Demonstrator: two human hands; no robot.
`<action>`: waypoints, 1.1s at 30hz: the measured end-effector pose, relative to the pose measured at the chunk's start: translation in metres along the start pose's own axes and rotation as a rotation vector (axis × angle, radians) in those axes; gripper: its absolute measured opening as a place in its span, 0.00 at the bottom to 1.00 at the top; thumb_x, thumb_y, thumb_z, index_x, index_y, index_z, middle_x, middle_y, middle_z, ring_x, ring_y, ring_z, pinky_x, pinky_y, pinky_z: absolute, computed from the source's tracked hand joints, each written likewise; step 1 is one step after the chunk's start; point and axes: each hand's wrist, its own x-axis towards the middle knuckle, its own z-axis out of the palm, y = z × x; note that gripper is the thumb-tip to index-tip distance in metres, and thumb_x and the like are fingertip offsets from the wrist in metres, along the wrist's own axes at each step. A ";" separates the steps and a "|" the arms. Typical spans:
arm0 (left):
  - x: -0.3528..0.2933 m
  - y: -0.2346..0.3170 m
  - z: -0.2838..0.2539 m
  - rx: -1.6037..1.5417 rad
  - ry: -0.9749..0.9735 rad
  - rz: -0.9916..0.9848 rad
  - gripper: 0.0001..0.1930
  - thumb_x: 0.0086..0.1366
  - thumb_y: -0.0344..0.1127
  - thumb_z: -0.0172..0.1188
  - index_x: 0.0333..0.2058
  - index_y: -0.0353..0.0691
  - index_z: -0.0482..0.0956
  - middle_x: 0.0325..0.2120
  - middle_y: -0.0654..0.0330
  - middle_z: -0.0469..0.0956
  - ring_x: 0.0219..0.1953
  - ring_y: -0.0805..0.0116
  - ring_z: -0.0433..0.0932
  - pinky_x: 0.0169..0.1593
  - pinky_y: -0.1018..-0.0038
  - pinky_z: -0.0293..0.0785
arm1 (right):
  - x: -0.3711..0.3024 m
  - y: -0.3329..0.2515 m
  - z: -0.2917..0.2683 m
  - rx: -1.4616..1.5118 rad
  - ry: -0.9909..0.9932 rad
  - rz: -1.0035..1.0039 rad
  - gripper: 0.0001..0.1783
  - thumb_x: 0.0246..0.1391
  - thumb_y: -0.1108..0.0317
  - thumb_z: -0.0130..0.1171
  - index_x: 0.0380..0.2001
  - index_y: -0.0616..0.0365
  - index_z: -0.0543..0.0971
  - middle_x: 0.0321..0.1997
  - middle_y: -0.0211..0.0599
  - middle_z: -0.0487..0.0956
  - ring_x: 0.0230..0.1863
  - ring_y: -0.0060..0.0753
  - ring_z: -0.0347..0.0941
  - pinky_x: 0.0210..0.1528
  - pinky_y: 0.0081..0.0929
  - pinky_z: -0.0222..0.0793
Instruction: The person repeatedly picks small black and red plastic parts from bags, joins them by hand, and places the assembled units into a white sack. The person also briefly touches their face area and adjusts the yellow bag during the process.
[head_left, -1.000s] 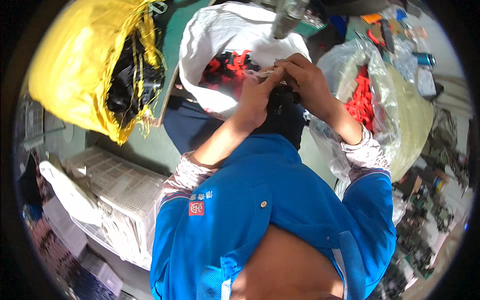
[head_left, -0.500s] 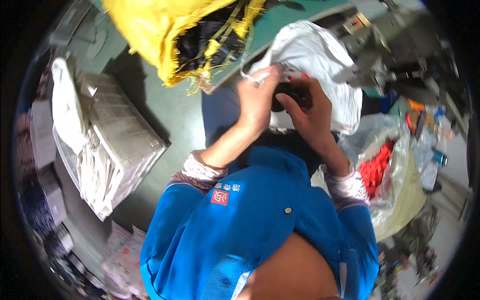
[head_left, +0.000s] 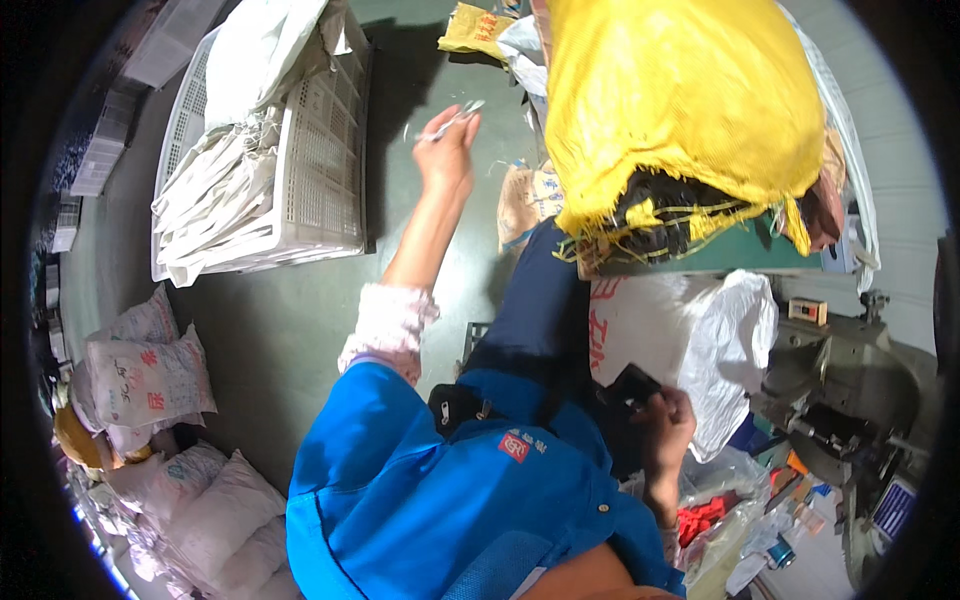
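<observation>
My left hand [head_left: 447,155] is stretched out over the floor, near the white crate's right side. Its fingers pinch a thin white strip [head_left: 462,117], blurred at the ends; small white bits show close by. Down at the right, beside my lap, my right hand [head_left: 670,430] grips a black object [head_left: 632,386] with an angular frame-like end. What kind of part it is I cannot tell. The white plastic bag [head_left: 730,350] hangs just beyond that hand. Below it, a clear bag holds red pieces [head_left: 705,518].
A yellow woven sack [head_left: 690,90] with black contents lies on the green table [head_left: 740,255]. The white crate [head_left: 320,190] at left carries folded white sacks [head_left: 225,185]. Filled sacks [head_left: 150,375] are piled at lower left. A dark machine [head_left: 840,370] stands at right.
My hands were together over the white bag and have parted. The left swung out left with the white strip; the right drew down and right with the black object. The view has turned left.
</observation>
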 end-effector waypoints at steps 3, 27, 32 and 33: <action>0.076 -0.038 0.037 0.150 -0.092 0.042 0.11 0.56 0.16 0.53 0.39 0.22 0.70 0.37 0.47 0.74 0.35 0.60 0.78 0.42 0.74 0.80 | -0.015 0.008 0.008 0.071 0.050 -0.006 0.07 0.52 0.73 0.56 0.35 0.61 0.71 0.21 0.26 0.72 0.20 0.18 0.68 0.24 0.15 0.63; 0.207 -0.094 0.062 0.520 -0.010 -0.538 0.30 0.66 0.52 0.43 0.60 0.39 0.53 0.55 0.41 0.58 0.54 0.49 0.62 0.52 0.53 0.67 | -0.059 0.014 0.004 0.214 0.353 0.133 0.07 0.52 0.71 0.59 0.32 0.59 0.72 0.24 0.30 0.74 0.23 0.19 0.68 0.28 0.16 0.65; 0.210 -0.086 0.097 0.452 -0.210 -0.206 0.25 0.66 0.52 0.41 0.48 0.35 0.67 0.41 0.51 0.72 0.42 0.59 0.72 0.47 0.62 0.68 | -0.064 0.012 0.003 0.222 0.371 0.132 0.07 0.52 0.72 0.59 0.32 0.60 0.71 0.24 0.30 0.74 0.22 0.19 0.69 0.27 0.16 0.65; 0.210 -0.074 0.107 0.306 -0.287 -0.245 0.24 0.65 0.51 0.42 0.48 0.36 0.67 0.41 0.52 0.73 0.43 0.60 0.71 0.47 0.63 0.68 | -0.065 0.013 0.003 0.223 0.378 0.133 0.07 0.52 0.72 0.59 0.32 0.60 0.71 0.24 0.30 0.74 0.22 0.19 0.69 0.26 0.16 0.65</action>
